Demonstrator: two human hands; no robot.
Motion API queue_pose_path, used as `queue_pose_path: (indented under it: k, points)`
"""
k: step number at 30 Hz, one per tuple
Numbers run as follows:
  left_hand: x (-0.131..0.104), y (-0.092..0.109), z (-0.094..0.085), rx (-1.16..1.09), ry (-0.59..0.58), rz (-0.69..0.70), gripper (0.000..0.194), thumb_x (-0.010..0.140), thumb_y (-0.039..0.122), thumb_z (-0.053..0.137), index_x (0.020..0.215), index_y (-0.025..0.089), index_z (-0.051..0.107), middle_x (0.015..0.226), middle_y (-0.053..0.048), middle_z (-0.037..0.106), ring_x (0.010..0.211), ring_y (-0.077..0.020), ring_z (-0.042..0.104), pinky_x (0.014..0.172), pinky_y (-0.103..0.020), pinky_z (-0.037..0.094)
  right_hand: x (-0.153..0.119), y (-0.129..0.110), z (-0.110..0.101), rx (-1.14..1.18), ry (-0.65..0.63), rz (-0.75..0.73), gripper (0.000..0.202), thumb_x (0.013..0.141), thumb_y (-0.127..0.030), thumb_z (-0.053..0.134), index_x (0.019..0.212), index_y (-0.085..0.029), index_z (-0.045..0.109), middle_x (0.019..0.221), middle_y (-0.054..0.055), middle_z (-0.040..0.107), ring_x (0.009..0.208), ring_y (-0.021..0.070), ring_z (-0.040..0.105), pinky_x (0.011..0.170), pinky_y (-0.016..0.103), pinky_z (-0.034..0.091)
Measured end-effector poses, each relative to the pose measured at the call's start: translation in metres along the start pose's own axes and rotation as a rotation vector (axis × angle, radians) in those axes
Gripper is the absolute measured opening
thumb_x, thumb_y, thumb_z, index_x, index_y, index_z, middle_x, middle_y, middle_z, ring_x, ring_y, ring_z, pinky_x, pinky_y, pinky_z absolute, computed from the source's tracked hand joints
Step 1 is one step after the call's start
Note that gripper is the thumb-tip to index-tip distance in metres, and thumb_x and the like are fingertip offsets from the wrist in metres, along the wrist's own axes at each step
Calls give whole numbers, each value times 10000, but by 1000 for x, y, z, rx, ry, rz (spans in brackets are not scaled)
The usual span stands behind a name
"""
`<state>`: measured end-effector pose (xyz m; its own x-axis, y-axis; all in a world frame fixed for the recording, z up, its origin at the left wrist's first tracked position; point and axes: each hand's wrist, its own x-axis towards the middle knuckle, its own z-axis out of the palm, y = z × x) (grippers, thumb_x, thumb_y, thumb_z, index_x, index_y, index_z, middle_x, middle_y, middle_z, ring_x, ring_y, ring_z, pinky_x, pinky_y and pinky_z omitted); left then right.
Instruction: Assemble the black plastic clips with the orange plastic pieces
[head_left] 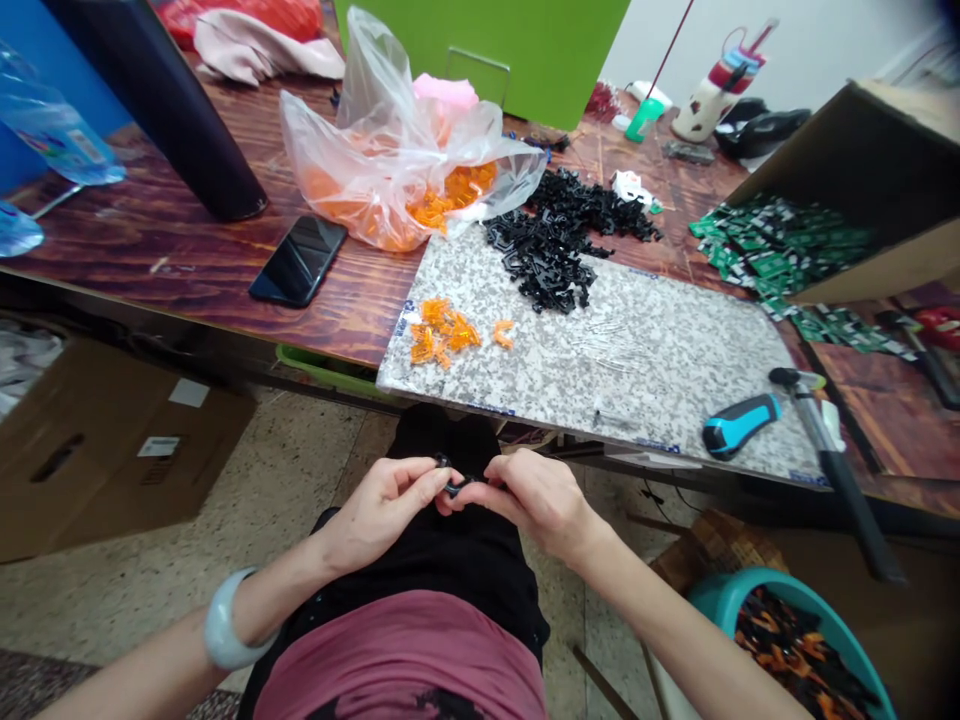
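Note:
Above my lap, my left hand (394, 500) pinches one side of a small black plastic part (455, 488). My right hand (536, 495) grips its other side, so the fingertips of both hands almost meet. Fingers hide much of the part. On the speckled stone board (667, 340) lie a small pile of orange clips (442, 332), a heap of black plastic parts (551, 255) and some thin metal pins (611, 343). A blue and black handle tool (741, 425) and a hammer (847, 480) rest at the board's right side.
A plastic bag of orange parts (360, 190) and a phone (298, 262) are on the wooden table. Green circuit boards (780, 245) spill from a box (892, 180) at the right. A teal bucket (724, 600) of parts stands low right, a cardboard box (112, 450) low left.

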<state>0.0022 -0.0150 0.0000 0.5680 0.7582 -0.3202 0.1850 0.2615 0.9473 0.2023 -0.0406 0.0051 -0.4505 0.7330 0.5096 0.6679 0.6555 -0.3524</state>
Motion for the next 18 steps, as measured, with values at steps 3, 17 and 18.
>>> queue_pose_path:
  k: [3,17,18]
  points:
    - [2,2,0,2,15,12,248,894,288,493,847,131,679,690,-5,659,692,-136,585,690,-225,433,-1,-1,1,-1,31,12,233,921,-345,516,765,-172,536,558,-8,568,494,96,501,504,223,401]
    - [8,-6,2,-53,52,15,248,887,297,492,850,141,682,678,-1,655,675,-134,577,670,-227,424,-8,3,10,116,22,118,150,894,-308,570,826,-176,547,667,15,613,588,114,562,562,227,449]
    - [8,-6,3,-51,53,13,249,885,299,492,851,140,680,675,-1,653,673,-135,576,667,-229,425,-8,3,11,148,20,138,137,888,-300,580,842,-175,550,687,20,617,605,116,567,564,225,454]
